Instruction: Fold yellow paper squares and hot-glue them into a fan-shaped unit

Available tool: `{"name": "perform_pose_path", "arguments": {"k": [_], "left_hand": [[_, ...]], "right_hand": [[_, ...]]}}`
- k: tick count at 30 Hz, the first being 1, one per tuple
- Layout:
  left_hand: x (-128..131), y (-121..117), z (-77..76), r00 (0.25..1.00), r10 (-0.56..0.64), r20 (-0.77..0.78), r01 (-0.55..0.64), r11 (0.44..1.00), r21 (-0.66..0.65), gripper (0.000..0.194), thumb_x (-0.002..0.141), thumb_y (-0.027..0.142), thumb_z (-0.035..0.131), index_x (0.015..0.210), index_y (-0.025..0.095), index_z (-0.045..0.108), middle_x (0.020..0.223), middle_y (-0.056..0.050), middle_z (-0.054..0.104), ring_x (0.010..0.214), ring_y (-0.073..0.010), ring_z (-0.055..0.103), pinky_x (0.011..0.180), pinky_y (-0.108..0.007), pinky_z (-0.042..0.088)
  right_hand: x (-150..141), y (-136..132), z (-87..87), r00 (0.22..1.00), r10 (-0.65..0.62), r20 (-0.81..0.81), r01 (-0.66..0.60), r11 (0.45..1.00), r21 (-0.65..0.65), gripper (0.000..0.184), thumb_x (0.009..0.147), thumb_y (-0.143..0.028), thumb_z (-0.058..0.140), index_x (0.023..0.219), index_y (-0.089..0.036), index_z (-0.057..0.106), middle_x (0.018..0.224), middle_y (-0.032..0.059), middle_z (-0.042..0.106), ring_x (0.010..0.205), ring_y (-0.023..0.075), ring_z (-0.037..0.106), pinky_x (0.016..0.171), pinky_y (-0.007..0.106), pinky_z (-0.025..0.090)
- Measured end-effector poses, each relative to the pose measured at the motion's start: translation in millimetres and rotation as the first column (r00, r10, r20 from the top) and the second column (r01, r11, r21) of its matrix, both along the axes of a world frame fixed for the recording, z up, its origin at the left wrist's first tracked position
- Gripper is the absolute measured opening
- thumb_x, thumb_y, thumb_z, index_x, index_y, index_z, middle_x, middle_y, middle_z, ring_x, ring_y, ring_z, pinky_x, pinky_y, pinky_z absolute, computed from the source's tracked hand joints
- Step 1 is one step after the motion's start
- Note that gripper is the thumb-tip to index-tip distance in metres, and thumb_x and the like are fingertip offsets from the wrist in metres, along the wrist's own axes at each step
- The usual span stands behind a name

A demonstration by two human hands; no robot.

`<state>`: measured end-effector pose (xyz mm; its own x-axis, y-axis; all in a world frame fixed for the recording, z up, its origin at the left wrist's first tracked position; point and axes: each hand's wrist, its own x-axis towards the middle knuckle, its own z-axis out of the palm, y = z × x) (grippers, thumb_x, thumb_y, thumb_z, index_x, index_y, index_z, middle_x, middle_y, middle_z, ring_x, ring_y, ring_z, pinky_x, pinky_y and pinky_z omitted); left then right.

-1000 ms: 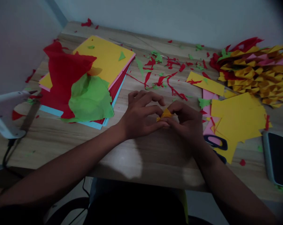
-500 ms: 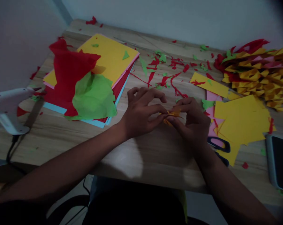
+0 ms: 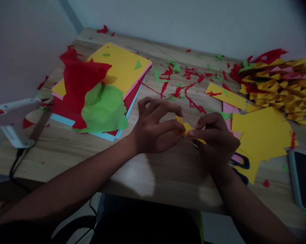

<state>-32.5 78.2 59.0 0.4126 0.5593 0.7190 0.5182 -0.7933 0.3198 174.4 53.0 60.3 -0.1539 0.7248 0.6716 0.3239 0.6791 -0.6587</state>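
Observation:
Between both hands, just above the table's middle, is a small folded piece of yellow paper (image 3: 188,128). My left hand (image 3: 156,127) pinches its left side between thumb and index finger, the other fingers curled above. On the other side my right hand (image 3: 216,139) grips the paper's right end with thumb and fingertips. Parts of the fold are hidden behind the fingers. Beside my right wrist lie scissors with dark handles (image 3: 241,161), partly covered by the hand. To the right is a pile of yellow paper pieces (image 3: 262,132) with pink strips (image 3: 230,107) among them.
At left stands a white glue gun (image 3: 14,118) with its cord. Stacked coloured sheets (image 3: 117,61) hold crumpled red (image 3: 77,84) and green paper (image 3: 104,108). Red and green scraps (image 3: 178,89) litter the back. A folded yellow paper construction (image 3: 282,88) and a phone (image 3: 304,179) are at right.
My right hand has shifted slightly right and down, and the yellow paper between the hands now shows a flatter, broader face. The whole view has tilted a little.

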Motion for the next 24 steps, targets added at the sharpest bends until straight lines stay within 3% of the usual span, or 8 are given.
{"name": "perform_pose_path", "arguments": {"k": [3,6,8,11,15,21,24], "left_hand": [[-0.2,0.6,-0.7,1.0,-0.021,0.018,0.02,0.998,0.067,0.003,0.083,0.032,0.071,0.084,0.031,0.069,0.108,0.003,0.071,0.104,-0.0199,0.061,0.1,-0.044,0.032],[-1.0,3.5,-2.3,1.0,0.007,0.029,-0.011,0.99,0.139,0.008,0.084,0.028,0.072,0.08,0.029,0.065,0.105,0.005,0.071,0.101,-0.0174,0.061,0.1,-0.042,0.032],[-2.8,6.6,-3.4,0.999,0.043,0.014,-0.045,0.984,0.172,0.009,0.085,0.028,0.072,0.08,0.03,0.065,0.103,0.007,0.071,0.098,-0.016,0.061,0.099,-0.041,0.032],[-6.4,11.4,-5.3,0.998,0.059,-0.015,-0.055,0.979,0.198,0.008,0.087,0.029,0.072,0.083,0.031,0.065,0.104,0.007,0.071,0.098,-0.0164,0.06,0.099,-0.041,0.031],[-8.1,14.4,-8.9,0.999,0.03,-0.017,-0.026,0.98,0.197,0.007,0.088,0.029,0.071,0.085,0.032,0.065,0.108,0.007,0.07,0.101,-0.0179,0.06,0.102,-0.043,0.03],[-4.9,15.8,-8.4,1.0,0.017,-0.003,-0.016,0.972,0.235,0.015,0.081,0.023,0.078,0.078,0.03,0.064,0.105,0.008,0.07,0.097,-0.0166,0.061,0.099,-0.041,0.034],[-4.3,16.1,-5.8,1.0,-0.026,0.003,0.025,0.982,0.189,0.014,0.082,0.023,0.077,0.086,0.03,0.067,0.103,0.004,0.07,0.096,-0.0166,0.062,0.095,-0.039,0.039]], "right_hand": [[-0.5,-3.1,0.4,0.997,0.001,0.081,-0.009,0.996,0.092,0.031,0.082,-0.009,0.075,0.095,-0.036,0.077,0.08,-0.0014,0.054,0.072,0.0132,0.053,0.058,0.03,0.043],[-1.4,-5.6,0.0,0.991,0.017,0.13,-0.028,0.996,0.082,0.033,0.084,-0.011,0.069,0.105,-0.035,0.074,0.086,0.0002,0.056,0.078,0.0152,0.056,0.062,0.031,0.045],[-2.2,-5.9,-0.6,0.999,-0.006,0.051,0.005,1.0,0.02,0.03,0.088,-0.019,0.061,0.112,-0.032,0.072,0.09,0.0029,0.059,0.083,0.019,0.058,0.068,0.036,0.048],[-3.5,-4.3,-2.4,0.989,-0.101,-0.11,0.091,0.992,-0.086,0.022,0.093,-0.029,0.053,0.105,-0.027,0.072,0.084,0.004,0.062,0.081,0.0212,0.059,0.071,0.04,0.047],[-5.2,-1.2,-4.5,0.981,-0.187,-0.06,0.163,0.946,-0.28,0.011,0.092,-0.031,0.062,0.098,-0.026,0.071,0.082,0.0011,0.065,0.077,0.0182,0.059,0.071,0.035,0.046],[-8.0,3.2,-3.1,0.982,-0.075,-0.171,-0.025,0.854,-0.52,0.01,0.09,-0.032,0.065,0.084,-0.024,0.068,0.081,-0.0013,0.064,0.072,0.0137,0.055,0.069,0.03,0.044],[-7.9,5.5,-1.7,0.967,-0.008,-0.253,-0.15,0.788,-0.598,0.011,0.085,-0.032,0.071,0.08,-0.023,0.067,0.081,-0.0018,0.062,0.072,0.0131,0.054,0.067,0.028,0.042]]}}
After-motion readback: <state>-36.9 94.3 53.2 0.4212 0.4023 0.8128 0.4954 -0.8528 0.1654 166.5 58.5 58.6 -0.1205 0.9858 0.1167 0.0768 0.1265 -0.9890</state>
